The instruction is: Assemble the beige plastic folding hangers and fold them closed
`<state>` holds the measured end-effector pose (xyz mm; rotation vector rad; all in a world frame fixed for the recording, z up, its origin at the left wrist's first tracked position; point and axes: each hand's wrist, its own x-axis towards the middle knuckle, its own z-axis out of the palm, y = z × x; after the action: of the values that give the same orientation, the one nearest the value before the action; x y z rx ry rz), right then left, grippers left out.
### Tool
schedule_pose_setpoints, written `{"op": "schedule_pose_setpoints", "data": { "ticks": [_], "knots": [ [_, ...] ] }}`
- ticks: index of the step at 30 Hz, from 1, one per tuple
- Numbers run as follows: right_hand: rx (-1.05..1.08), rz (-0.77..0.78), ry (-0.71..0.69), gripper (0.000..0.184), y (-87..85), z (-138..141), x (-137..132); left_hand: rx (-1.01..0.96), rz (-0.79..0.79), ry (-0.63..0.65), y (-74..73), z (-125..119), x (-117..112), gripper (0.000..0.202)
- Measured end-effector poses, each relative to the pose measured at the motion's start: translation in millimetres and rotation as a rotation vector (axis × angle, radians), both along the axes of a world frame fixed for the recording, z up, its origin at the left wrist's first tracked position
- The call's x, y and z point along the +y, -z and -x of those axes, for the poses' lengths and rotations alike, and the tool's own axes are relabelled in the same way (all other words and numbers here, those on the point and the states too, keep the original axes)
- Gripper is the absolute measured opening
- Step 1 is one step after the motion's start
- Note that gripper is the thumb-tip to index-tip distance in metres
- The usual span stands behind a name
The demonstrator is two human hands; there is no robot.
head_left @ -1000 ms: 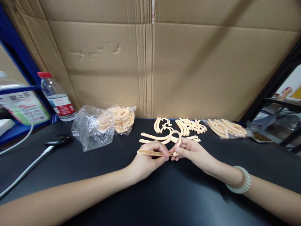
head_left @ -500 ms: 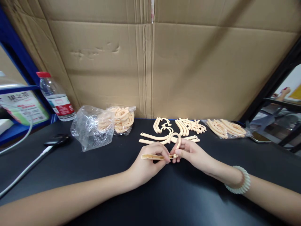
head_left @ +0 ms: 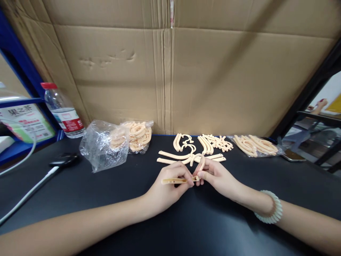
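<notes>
The left hand [head_left: 167,192] pinched the long beige piece [head_left: 170,181]; the right hand [head_left: 221,177] pinched the curved beige piece [head_left: 201,165]. Both pieces were held above the black table [head_left: 207,227], their ends apparently meeting between the hands. The step appeared to be fitting these ends; the next move called for steady alignment under light pressure

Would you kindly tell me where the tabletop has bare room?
Bare black tabletop lies between the left forearm and the white cable, between the right forearm and the flat bag, and between both forearms. Beyond the left hand and right hand, loose beige pieces crowd it.
</notes>
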<state>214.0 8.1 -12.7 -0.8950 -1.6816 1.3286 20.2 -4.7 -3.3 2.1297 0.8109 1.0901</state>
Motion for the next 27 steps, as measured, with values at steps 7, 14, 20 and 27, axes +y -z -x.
{"op": "schedule_pose_setpoints", "data": {
  "ticks": [7, 14, 20, 27],
  "knots": [
    [0.013, -0.034, 0.036, 0.03, -2.3, 3.4, -4.7, -0.17, 0.398, -0.019, -3.3, -0.8, 3.8, 0.022],
    [-0.004, -0.104, 0.1, 0.029, -6.6, 4.4, -6.3, -0.32, 0.534, 0.042, 2.7, -0.8, 11.4, 0.032],
    [0.0, -0.044, 0.071, 0.026, -9.2, -1.5, 1.7, -0.305, 0.591, 0.108, -0.8, -0.8, 10.7, 0.026],
    [-0.323, -0.445, 0.361, 0.019, -15.9, -46.5, 48.0, -0.392, 0.685, -0.032, -7.2, 0.6, 11.1, 0.021]
  ]
}}
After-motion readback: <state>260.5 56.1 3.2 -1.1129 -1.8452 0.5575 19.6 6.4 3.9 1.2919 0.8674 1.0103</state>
